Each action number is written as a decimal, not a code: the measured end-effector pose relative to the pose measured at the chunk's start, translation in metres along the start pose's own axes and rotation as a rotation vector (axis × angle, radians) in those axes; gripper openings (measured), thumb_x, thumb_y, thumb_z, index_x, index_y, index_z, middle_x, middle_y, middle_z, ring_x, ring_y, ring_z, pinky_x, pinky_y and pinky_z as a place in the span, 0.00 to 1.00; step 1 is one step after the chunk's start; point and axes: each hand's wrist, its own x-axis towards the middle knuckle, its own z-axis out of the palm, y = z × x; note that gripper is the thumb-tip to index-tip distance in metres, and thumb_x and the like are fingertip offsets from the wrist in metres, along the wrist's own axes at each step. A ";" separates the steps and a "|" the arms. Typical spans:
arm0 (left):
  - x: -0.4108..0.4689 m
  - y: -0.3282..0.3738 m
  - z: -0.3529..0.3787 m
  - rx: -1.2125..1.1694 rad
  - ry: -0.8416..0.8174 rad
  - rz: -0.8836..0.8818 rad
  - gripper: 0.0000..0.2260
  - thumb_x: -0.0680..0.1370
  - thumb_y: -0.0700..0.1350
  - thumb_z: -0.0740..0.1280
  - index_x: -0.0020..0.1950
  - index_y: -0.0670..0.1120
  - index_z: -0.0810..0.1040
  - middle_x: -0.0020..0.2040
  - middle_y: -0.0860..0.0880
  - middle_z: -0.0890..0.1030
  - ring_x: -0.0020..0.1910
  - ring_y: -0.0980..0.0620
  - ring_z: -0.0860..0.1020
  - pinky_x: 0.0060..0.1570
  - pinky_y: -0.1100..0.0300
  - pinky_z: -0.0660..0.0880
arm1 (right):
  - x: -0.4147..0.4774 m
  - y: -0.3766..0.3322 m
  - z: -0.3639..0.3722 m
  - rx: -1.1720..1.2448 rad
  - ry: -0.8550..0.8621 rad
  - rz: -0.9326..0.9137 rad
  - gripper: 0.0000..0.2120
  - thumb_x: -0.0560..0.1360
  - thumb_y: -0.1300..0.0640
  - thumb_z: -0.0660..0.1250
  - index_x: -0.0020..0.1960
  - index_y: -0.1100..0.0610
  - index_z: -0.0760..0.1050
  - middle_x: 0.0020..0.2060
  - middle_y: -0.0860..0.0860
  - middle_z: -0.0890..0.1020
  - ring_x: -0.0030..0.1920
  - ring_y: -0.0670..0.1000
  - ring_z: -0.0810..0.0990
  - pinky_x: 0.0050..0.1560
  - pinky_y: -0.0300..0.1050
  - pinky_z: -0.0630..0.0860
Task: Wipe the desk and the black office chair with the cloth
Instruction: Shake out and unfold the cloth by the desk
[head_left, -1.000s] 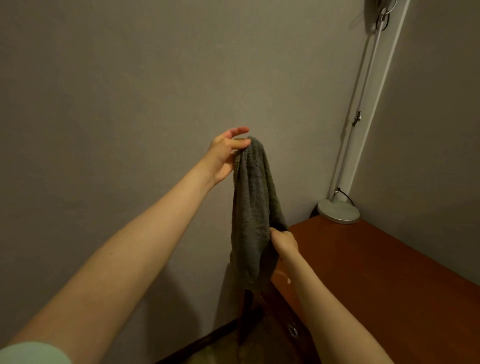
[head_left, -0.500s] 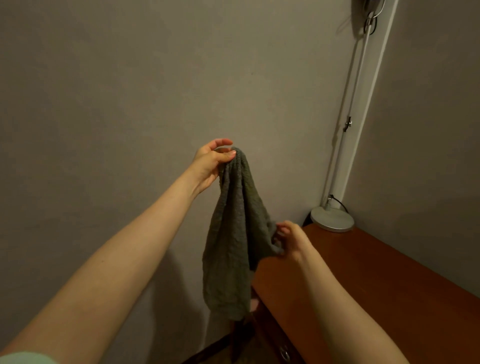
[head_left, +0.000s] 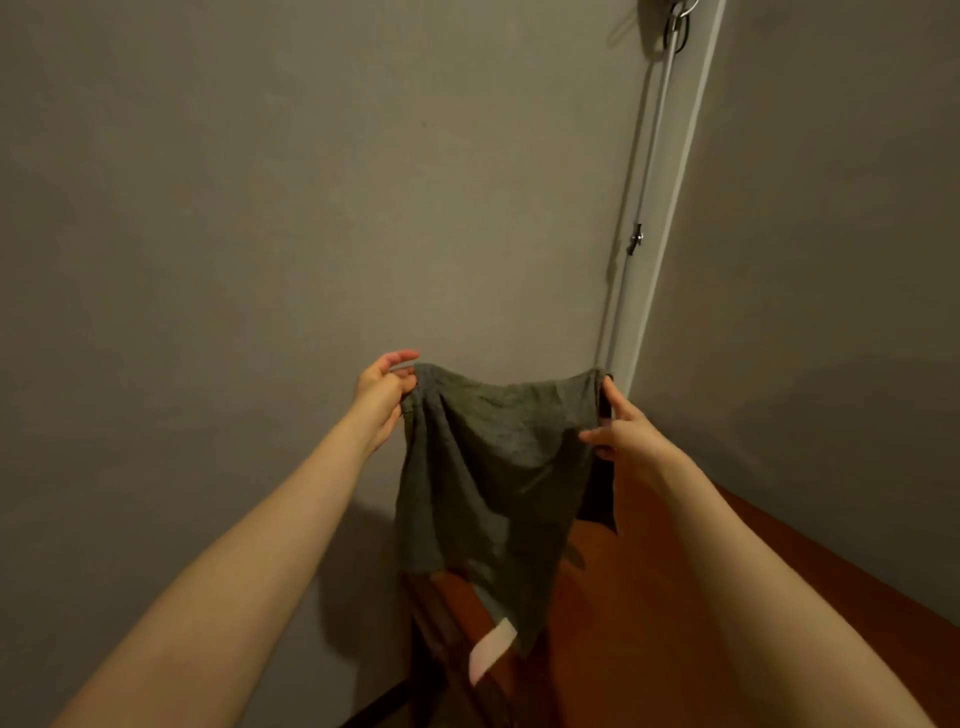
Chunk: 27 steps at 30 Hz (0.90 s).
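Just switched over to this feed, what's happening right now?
A person is holding a grey-green cloth up in the air, spread open between both hands. The left hand pinches its top left corner and the right hand grips its top right edge. The cloth hangs over the near end of the reddish-brown desk; it is not laid on the desktop for wiping yet.

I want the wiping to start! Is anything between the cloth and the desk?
Nothing visible is. The left hand and right hand hold the cloth spread, hanging over the desk corner.
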 end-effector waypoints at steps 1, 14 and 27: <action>0.004 -0.002 0.005 0.006 -0.003 -0.005 0.16 0.78 0.26 0.53 0.51 0.43 0.72 0.42 0.46 0.74 0.40 0.54 0.74 0.36 0.68 0.74 | 0.000 -0.001 -0.008 -0.108 0.003 -0.018 0.38 0.76 0.73 0.60 0.77 0.46 0.51 0.61 0.55 0.74 0.62 0.63 0.73 0.56 0.55 0.72; 0.063 -0.031 0.071 0.603 -0.017 0.305 0.15 0.71 0.25 0.59 0.49 0.42 0.74 0.47 0.45 0.76 0.49 0.51 0.74 0.45 0.62 0.69 | 0.054 -0.013 -0.125 0.043 0.755 0.001 0.14 0.72 0.63 0.68 0.57 0.60 0.75 0.47 0.55 0.77 0.46 0.53 0.75 0.45 0.46 0.73; 0.145 -0.026 0.128 1.059 -0.326 0.503 0.15 0.75 0.29 0.62 0.57 0.40 0.80 0.57 0.41 0.79 0.58 0.43 0.76 0.58 0.55 0.71 | 0.061 -0.027 -0.164 -0.632 0.842 -0.160 0.12 0.76 0.62 0.67 0.58 0.64 0.79 0.53 0.61 0.81 0.58 0.59 0.78 0.58 0.48 0.72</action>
